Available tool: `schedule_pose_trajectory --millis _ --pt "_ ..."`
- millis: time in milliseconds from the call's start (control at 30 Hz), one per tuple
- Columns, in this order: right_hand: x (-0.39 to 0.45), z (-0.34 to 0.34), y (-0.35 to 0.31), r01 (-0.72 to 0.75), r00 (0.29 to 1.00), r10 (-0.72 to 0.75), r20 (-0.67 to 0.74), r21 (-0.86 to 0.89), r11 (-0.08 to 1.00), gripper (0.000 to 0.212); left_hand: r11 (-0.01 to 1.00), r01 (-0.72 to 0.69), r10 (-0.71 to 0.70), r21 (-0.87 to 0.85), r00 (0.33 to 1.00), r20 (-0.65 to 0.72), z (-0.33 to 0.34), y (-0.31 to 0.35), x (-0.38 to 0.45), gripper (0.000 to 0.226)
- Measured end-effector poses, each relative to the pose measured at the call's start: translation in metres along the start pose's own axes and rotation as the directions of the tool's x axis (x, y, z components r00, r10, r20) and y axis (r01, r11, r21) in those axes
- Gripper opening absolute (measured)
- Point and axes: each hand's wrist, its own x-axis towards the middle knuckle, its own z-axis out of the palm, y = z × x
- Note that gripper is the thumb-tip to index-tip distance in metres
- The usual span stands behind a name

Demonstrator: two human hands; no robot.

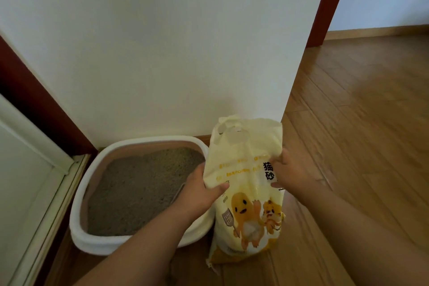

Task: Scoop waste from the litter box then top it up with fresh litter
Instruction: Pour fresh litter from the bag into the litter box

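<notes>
I grip the upright litter bag with left hand and right hand on opposite sides; litter box lies immediately left of it.

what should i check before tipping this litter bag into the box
1. Both hands on the bag: ok. The left hand and right hand grip the litter bag at its sides.
2. Bag beside the box: ok. It stands on the floor against the litter box.
3. Bag top opened: cannot tell.
4. Box unobstructed: not ok. A scoop seems to lie inside it.
5. Waste cleared from the litter: cannot tell.
</notes>
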Motion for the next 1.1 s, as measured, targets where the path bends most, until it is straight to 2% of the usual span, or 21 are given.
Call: schedule_pose_trajectory --millis 67,167,333,433,533,633,867,1100 --pt "0.002 -0.003 0.012 0.003 1.0 -0.001 -0.027 0.072 0.997 0.023 0.997 -0.011 0.011 0.074 1.0 0.007 0.007 0.002 0.008 0.049" --pt "0.006 -0.006 0.026 0.05 0.999 -0.049 -0.011 0.114 0.992 0.024 0.995 0.061 -0.056 0.081 0.997 -0.056 0.014 -0.007 0.015 0.033" --pt "0.008 -0.009 0.026 0.034 0.987 -0.035 0.155 0.005 0.999 0.03 0.997 0.079 -0.076 0.01 0.982 -0.174 0.015 -0.015 0.009 0.028" --pt "0.008 -0.008 0.024 0.048 0.985 -0.031 0.169 -0.101 0.994 0.023 0.992 0.094 -0.108 -0.082 0.975 -0.192 0.012 -0.017 0.006 0.021" --pt "0.007 -0.004 0.028 0.12 0.987 -0.096 0.127 -0.2 0.972 0.029 0.988 0.09 -0.108 -0.123 0.984 -0.144 0.013 -0.018 0.005 0.01" --pt "0.004 -0.004 0.032 0.154 0.987 -0.141 0.073 -0.222 0.963 0.025 0.994 0.054 -0.061 -0.1 0.996 -0.064 0.013 -0.014 0.005 0.017" --pt "-0.001 -0.01 0.043 0.196 0.979 -0.196 -0.057 -0.005 0.981 0.018 1.0 -0.01 0.009 -0.012 0.992 -0.125 0.012 -0.01 0.002 0.013" --pt "-0.006 -0.022 0.034 0.252 0.938 -0.239 -0.25 0.021 0.968 0.019 0.996 -0.084 0.085 0.021 0.989 -0.118 0.015 0.006 0.016 0.016"
